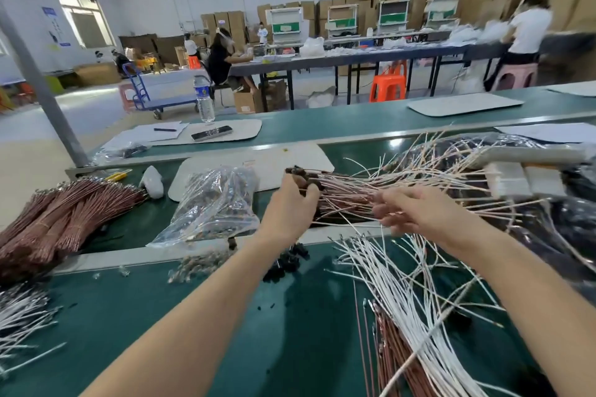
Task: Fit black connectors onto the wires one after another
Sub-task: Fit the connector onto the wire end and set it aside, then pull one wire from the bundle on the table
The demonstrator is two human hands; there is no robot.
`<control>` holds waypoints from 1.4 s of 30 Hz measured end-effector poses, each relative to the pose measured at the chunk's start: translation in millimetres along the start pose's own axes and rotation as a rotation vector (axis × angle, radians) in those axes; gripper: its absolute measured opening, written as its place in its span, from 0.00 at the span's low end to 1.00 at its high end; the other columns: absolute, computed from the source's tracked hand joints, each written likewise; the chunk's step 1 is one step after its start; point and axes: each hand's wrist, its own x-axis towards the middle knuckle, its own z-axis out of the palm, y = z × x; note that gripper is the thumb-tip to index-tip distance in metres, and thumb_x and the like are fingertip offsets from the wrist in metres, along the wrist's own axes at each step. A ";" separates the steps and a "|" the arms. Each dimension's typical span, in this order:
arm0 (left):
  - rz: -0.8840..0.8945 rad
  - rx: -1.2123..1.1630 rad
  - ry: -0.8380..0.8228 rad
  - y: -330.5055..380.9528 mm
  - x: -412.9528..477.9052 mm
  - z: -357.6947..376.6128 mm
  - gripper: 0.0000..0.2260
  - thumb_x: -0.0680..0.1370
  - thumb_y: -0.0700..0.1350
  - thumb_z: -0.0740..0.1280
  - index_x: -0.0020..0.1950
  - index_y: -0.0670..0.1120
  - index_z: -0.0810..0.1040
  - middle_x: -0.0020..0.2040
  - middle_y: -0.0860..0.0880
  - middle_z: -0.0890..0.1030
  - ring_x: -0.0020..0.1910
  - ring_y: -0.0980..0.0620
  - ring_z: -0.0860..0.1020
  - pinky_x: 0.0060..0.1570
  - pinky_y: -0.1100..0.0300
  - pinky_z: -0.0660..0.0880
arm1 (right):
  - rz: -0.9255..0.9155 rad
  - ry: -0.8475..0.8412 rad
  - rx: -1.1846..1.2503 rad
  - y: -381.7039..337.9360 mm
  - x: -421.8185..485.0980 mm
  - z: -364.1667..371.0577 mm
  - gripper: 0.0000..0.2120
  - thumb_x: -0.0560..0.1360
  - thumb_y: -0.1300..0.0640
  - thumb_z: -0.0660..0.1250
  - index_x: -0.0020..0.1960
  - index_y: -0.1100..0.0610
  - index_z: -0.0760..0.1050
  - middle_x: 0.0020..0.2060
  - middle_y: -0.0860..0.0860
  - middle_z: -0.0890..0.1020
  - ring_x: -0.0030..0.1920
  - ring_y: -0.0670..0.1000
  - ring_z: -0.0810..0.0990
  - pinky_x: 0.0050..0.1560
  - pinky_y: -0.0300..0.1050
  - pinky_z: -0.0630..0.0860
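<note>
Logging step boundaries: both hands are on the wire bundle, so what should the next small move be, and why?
Probably the left hand lets go and drops to the loose connectors just below: it grips the bundle at its capped end, while the right hand holds its middle.

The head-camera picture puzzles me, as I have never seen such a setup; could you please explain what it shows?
There is no machine: a person wears the camera on the head, looking forward and down at their own bare arms. The left hand and right hand both grip one wire bundle, whose ends by the left hand carry black connectors. On the green bench lie loose connectors, a clear bag, white wires and, far left, a copper-coloured bundle. Other workers are at tables behind.
</note>
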 end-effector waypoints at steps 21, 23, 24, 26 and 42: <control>0.034 0.653 -0.400 20.1 -179.5 35.6 0.11 0.82 0.52 0.61 0.55 0.44 0.73 0.57 0.42 0.79 0.56 0.39 0.79 0.45 0.53 0.69 | -0.221 0.653 -0.076 68.5 -107.0 109.0 0.14 0.81 0.64 0.59 0.60 0.49 0.76 0.49 0.44 0.82 0.40 0.51 0.79 0.41 0.46 0.72; 0.016 0.691 -0.431 33.0 -177.8 46.0 0.10 0.81 0.42 0.61 0.60 0.42 0.75 0.61 0.42 0.78 0.60 0.39 0.78 0.47 0.54 0.67 | -0.232 0.653 -0.059 68.1 -108.5 110.5 0.15 0.80 0.64 0.60 0.59 0.49 0.77 0.48 0.44 0.82 0.44 0.50 0.80 0.43 0.46 0.73; 0.011 0.698 -0.439 37.3 -177.1 48.8 0.11 0.81 0.39 0.61 0.62 0.42 0.75 0.62 0.42 0.78 0.61 0.40 0.78 0.47 0.54 0.67 | -0.227 0.658 -0.036 68.3 -108.8 110.2 0.15 0.80 0.65 0.60 0.59 0.48 0.77 0.47 0.44 0.82 0.44 0.48 0.80 0.42 0.46 0.73; -0.012 0.679 -0.456 42.7 -175.3 49.3 0.12 0.80 0.37 0.60 0.63 0.43 0.75 0.62 0.42 0.79 0.61 0.40 0.78 0.47 0.54 0.68 | -0.208 0.685 0.036 69.6 -108.3 107.5 0.15 0.81 0.64 0.60 0.57 0.46 0.77 0.47 0.43 0.82 0.42 0.42 0.79 0.40 0.42 0.72; -0.096 0.660 -0.547 48.5 -174.8 32.2 0.07 0.80 0.36 0.60 0.43 0.44 0.69 0.58 0.42 0.80 0.58 0.39 0.79 0.47 0.53 0.70 | -0.207 0.664 0.009 72.3 -108.3 107.3 0.15 0.80 0.63 0.60 0.55 0.44 0.75 0.47 0.42 0.82 0.38 0.45 0.79 0.38 0.42 0.71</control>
